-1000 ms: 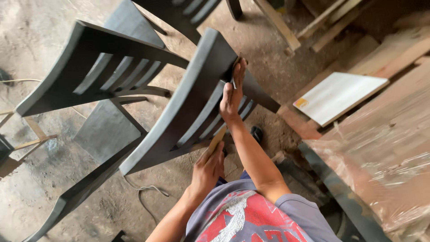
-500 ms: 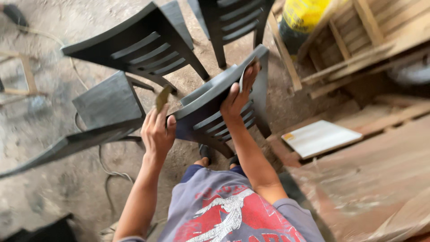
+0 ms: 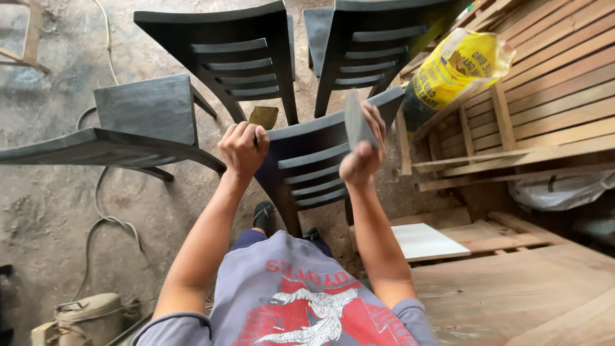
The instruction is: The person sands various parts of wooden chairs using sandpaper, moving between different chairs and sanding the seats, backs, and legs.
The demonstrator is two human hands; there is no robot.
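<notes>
A dark grey wooden chair [image 3: 314, 160] stands right in front of me, its slatted back facing me. My left hand [image 3: 243, 148] is closed in a fist at the left end of the chair's top rail, gripping a small brown pad [image 3: 263, 116] that sticks up above the knuckles. My right hand [image 3: 360, 157] is raised over the right side of the backrest and pinches a grey sheet of sandpaper [image 3: 354, 120], held upright. My feet in sandals [image 3: 262, 214] show below the chair.
Two more dark chairs [image 3: 237, 57] [image 3: 378, 45] stand beyond, and another [image 3: 128, 128] lies tilted at left. A yellow sack [image 3: 455, 70] leans on stacked wooden slats [image 3: 551, 96] at right. A white board [image 3: 426, 242] lies on planks. A cable [image 3: 102, 205] runs across the floor.
My left hand has come up from the chair's side to its top rail. My right hand has let go of the backrest edge and now holds the grey sheet up.
</notes>
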